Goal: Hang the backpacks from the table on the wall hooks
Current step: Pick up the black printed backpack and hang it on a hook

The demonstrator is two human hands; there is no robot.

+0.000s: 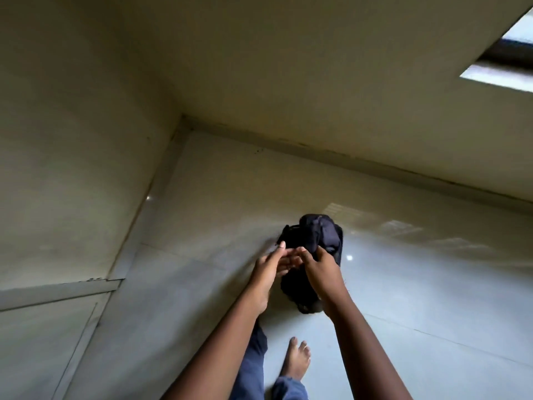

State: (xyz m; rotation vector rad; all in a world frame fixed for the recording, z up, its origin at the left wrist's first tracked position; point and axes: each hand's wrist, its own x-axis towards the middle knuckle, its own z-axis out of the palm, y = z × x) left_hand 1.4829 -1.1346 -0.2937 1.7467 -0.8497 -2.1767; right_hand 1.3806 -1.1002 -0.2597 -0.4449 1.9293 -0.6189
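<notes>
A dark navy backpack [314, 235] hangs in front of me above the tiled floor, held up by both hands. My right hand [323, 269] grips its upper fabric from the right side. My left hand [271, 269] meets it from the left, fingers curled around what looks like a strap or loop between the two hands. The lower part of the backpack is partly hidden behind my right wrist. No hook and no table are in view.
A plain cream wall [72, 140] stands at the left and another runs along the back, meeting in a corner [181, 122]. The glossy tiled floor [418, 298] lies below. My bare foot [297, 359] and blue trouser legs show at the bottom. A window [507, 62] is at top right.
</notes>
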